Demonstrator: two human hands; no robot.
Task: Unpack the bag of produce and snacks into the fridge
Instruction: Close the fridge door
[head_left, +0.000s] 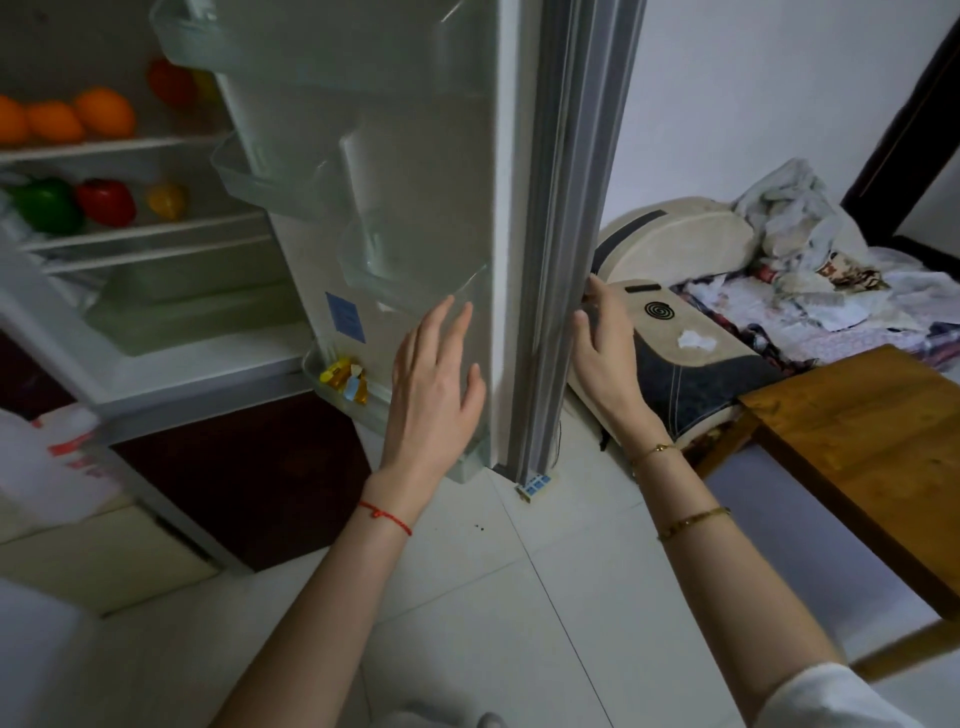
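Note:
The fridge stands open at the left, and its door (441, 156) swings out toward me edge-on. My left hand (436, 384) is spread flat, fingers apart, against the door's inner side by the lowest clear door bin. My right hand (605, 353) rests on the door's outer face near the grey edge, holding nothing. Oranges (62, 119) lie on the upper shelf. A green pepper (47, 205), a red pepper (106, 201) and a yellow one (166, 200) sit on the shelf below. Small wrapped snacks (345, 379) lie in the bottom door bin. A white plastic bag (47, 457) hangs at the lower left.
A wooden table (857, 441) stands at the right. Behind it a bed (805, 312) holds cushions and crumpled cloth. A clear drawer (192, 312) fills the fridge's lower part. The floor is white tile (493, 597).

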